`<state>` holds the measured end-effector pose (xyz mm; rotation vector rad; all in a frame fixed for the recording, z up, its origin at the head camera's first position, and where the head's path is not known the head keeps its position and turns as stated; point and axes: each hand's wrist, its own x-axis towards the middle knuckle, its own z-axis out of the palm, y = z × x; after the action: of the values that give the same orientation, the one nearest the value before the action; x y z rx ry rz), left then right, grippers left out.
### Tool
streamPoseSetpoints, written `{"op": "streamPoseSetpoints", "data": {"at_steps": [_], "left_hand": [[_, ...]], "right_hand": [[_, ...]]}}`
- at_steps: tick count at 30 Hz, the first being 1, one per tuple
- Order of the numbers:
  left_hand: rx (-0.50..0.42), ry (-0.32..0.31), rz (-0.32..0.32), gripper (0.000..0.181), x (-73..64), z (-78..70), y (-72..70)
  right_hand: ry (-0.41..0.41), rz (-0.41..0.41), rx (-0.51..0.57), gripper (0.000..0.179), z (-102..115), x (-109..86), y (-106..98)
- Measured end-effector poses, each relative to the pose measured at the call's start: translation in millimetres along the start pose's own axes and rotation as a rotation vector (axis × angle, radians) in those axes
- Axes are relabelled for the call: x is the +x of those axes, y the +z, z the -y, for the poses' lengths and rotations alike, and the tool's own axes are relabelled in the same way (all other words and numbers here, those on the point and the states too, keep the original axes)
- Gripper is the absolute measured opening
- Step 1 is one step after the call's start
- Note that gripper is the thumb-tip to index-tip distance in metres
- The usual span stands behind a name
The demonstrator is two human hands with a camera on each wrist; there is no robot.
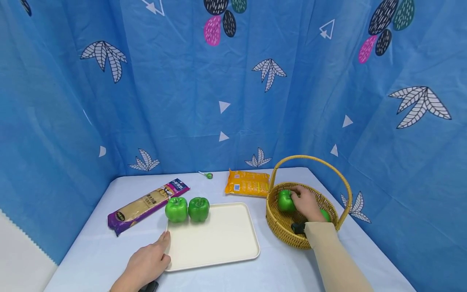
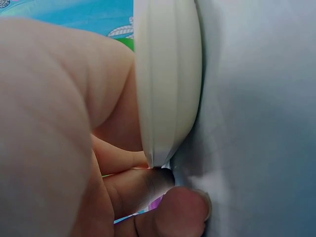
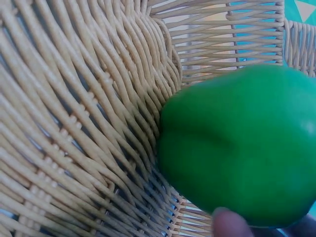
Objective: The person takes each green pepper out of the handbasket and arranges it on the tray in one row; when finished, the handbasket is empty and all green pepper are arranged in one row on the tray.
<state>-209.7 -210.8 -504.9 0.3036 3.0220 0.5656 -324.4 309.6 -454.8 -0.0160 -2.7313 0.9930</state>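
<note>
Inside the wicker basket (image 1: 282, 233), my right hand (image 1: 307, 201) holds a green bell pepper (image 1: 285, 200) with its fingers against the side. In the right wrist view this bell pepper (image 3: 242, 148) sits close to the woven wall, a fingertip at its lower edge. Another green thing (image 1: 325, 215) shows partly behind my right wrist. My left hand (image 1: 147, 259) grips the near left side of the cream tray (image 1: 215, 239), thumb over the rim and fingers at its outer edge. Two green bell peppers, a lighter one (image 1: 176, 209) and a darker one (image 1: 198, 209), stand at the tray's far left corner.
A long purple pasta packet (image 1: 146, 205) lies left of the tray. Toward the back are a lollipop (image 1: 208, 175) and an orange packet (image 1: 248, 183) beside the basket. The basket's tall handle (image 1: 330, 165) arches over its opening. Blue patterned curtain (image 1: 197, 101) encloses the table.
</note>
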Motion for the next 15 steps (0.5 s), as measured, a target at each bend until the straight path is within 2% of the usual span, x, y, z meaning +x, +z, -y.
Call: {"op": "streamPoseSetpoints", "data": {"at_steps": [8, 15], "left_hand": [[-0.001, 0.003, -0.007, 0.069, -0.7, -0.8, -1.3], [0.007, 0.0, 0.004, 0.07, 0.1, -1.9, -2.3]], "right_hand": [[-0.049, -0.012, -0.038, 0.041, -1.7, 3.1, 0.7], [-0.037, 0.002, -0.024, 0.045, -1.5, 3.0, 1.1]]}}
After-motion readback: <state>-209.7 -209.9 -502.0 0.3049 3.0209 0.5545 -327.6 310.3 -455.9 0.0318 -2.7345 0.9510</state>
